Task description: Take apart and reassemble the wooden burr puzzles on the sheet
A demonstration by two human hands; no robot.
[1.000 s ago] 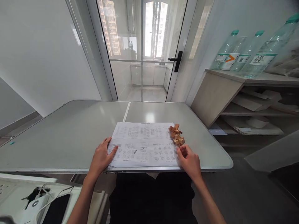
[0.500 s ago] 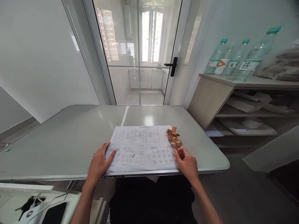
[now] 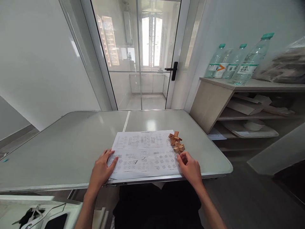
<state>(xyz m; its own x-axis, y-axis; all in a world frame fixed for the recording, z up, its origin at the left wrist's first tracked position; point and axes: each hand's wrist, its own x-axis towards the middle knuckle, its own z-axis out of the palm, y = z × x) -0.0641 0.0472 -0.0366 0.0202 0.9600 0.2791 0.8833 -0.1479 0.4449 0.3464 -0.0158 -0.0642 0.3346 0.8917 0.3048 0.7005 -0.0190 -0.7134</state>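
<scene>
A printed paper sheet (image 3: 143, 152) with rows of small diagrams and a crease across it lies on the table near its front edge. My left hand (image 3: 101, 168) rests at the sheet's left edge, fingers stretched out and thumb spread onto the paper. At the right edge, my right hand (image 3: 190, 167) has thumb and forefinger pinched together on the paper's margin; its other fingers are curled. Just beyond it, a light wooden interlocking puzzle (image 3: 179, 147) sits by the sheet's upper right side. Touching or very close behind that is a darker reddish wooden puzzle (image 3: 174, 137).
The pale table (image 3: 71, 146) has a seam and rounded corners. To the right, a shelf unit (image 3: 214, 95) bears several plastic bottles (image 3: 246, 66) and a bag (image 3: 281, 68). A glass door (image 3: 140, 57) stands behind. Lower left, a white surface holds a phone (image 3: 56, 221) and cables.
The whole view has tilted and shifted slightly. Both hands, the paper and the wooden puzzles keep their places relative to one another.
</scene>
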